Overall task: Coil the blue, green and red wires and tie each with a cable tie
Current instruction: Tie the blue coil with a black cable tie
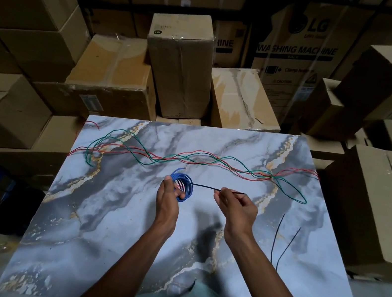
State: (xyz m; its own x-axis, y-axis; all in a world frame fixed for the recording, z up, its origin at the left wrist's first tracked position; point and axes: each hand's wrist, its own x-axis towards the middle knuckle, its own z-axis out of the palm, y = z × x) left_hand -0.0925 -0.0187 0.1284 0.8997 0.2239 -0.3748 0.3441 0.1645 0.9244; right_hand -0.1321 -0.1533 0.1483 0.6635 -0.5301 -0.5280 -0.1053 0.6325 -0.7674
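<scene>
Cardboard cartons point(180, 67) fill the background, and the biggest print readable on them is "LG" above "WASHING MACHINE" on the tall box point(295, 53) at the upper right; a neighbouring carton shows the tail of the same word, and the box across the top carries handling pictograms. Smaller lines such as "CAUTION" are only partly legible.

Below them lies the marble-patterned surface point(123, 227). Across its far half the green wire point(118, 134) and red wire point(202, 152) run loose and intertwined, not yet coiled. They look thin, light and springy, so they should bend easily but will likely try to unwind unless the loops are pinched where they cross.

The blue wire coil point(184, 187) is held up near the middle, and the left hand point(168, 195) grips it with fingers curled through the loops. The right hand point(234, 205) pinches a black cable tie point(205, 187) that reaches from the coil; the tie looks narrow and slick, best held near its tip. Two spare cable ties point(279, 236) lie at the right.
</scene>
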